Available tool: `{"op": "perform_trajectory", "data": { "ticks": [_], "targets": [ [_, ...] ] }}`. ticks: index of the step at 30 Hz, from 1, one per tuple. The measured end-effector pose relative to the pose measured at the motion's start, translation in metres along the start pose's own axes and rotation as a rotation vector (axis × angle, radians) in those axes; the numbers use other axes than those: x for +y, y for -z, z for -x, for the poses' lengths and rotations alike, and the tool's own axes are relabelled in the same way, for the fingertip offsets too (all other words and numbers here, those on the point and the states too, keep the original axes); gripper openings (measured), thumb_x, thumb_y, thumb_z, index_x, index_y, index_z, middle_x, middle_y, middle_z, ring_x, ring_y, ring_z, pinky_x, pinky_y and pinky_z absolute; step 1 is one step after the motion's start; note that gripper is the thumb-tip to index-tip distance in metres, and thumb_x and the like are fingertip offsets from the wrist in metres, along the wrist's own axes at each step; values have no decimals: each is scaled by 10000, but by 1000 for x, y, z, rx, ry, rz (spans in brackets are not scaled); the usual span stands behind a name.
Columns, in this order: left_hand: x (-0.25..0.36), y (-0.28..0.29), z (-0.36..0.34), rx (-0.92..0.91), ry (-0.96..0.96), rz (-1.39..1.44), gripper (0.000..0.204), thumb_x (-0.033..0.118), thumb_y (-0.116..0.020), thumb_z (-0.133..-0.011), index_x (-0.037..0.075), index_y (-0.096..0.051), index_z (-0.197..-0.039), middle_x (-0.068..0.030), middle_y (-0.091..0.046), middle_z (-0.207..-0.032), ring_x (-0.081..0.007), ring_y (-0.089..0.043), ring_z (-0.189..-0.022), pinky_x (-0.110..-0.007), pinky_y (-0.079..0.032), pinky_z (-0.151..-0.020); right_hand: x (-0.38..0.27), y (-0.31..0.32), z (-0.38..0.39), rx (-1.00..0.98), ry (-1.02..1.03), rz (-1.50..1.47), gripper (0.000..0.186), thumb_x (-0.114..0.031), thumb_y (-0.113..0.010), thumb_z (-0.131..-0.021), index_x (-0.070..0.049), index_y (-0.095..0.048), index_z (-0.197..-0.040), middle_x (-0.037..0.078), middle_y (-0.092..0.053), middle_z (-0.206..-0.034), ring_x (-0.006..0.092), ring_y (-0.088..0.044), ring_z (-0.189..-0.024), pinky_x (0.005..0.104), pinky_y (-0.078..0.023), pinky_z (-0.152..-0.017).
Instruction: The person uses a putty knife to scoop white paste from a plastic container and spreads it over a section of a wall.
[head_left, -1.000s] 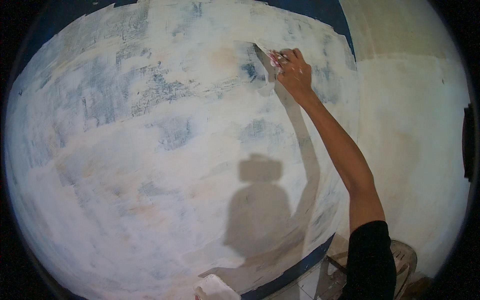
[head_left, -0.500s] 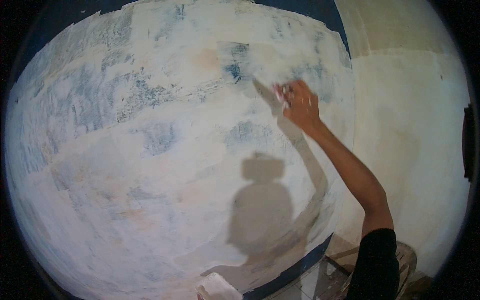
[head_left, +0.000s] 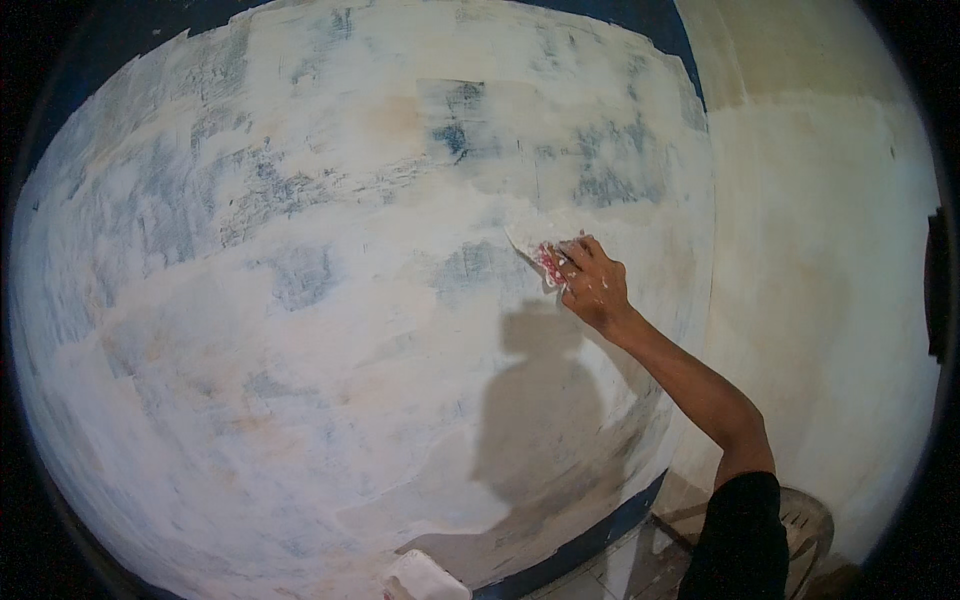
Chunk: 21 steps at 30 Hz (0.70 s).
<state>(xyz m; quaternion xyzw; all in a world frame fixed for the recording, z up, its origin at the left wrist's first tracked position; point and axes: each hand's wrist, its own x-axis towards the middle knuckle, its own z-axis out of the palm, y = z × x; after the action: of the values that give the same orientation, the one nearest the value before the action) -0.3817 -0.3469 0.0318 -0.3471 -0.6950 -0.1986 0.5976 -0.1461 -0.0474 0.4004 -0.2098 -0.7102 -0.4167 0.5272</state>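
My right hand [head_left: 598, 285] reaches up to a wall and is closed round a putty knife [head_left: 548, 262] with a red, white-smeared grip. The knife's blade edge appears against the wall, left of my fingers. White specks dot my fingers. The wall [head_left: 380, 330] is coated in patchy white filler, with dark blue showing through in places. At the bottom edge a white, flat-looking piece [head_left: 430, 578] with a little red at its left side comes partly into view. My left hand does not show.
A plain cream wall [head_left: 790, 250] meets the coated one at a corner on the right. A brown chair [head_left: 808, 525] stands behind my dark sleeve at the lower right, on a tiled floor [head_left: 610, 572]. A dark object [head_left: 937, 285] sits at the right rim.
My right hand has moved down the wall with the putty knife. Blue patches above it are now uncovered to view. My head's shadow has shifted slightly right.
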Motion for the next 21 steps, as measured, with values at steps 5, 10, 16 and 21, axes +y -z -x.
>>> {"op": "perform_trajectory", "data": {
  "ticks": [5,10,16,21],
  "targets": [
    [1,3,-4,7,-20,-30,281,319,-513,-819,85,-640,-908,-118,-599,-842,-312,-589,-761,-486,-512,-674,16,20,-61,98,-73,69,217,-77,-693,-618,-45,-683,-832,56,-586,-956,236,-531,-937,351,-519,-528],
    [0,9,-6,9,-27,-79,272,307,-516,-818,83,-650,-891,-119,-603,-824,-311,-593,-746,-485,-515,-663,16,-10,-171,191,22,74,301,-128,-677,-675,-30,-628,-956,97,-547,-996,254,-523,-955,383,-513,-642],
    [-2,18,-14,26,-55,-149,262,293,-520,-817,79,-662,-870,-119,-609,-803,-310,-597,-728,-485,-519,-651,-32,-43,-126,35,20,-246,340,-70,-535,-786,-16,-491,-1119,117,-551,-1023,287,-528,-948,395,-497,-527],
    [5,-17,23,222,347,-196,203,242,-543,-801,73,-655,-805,-99,-591,-735,-279,-584,-640,-436,-519,-577,-53,-23,-51,-358,-91,-331,361,-123,-591,-786,-57,-528,-1135,167,-512,-1059,307,-559,-1003,418,-533,-645]
  ]
}}
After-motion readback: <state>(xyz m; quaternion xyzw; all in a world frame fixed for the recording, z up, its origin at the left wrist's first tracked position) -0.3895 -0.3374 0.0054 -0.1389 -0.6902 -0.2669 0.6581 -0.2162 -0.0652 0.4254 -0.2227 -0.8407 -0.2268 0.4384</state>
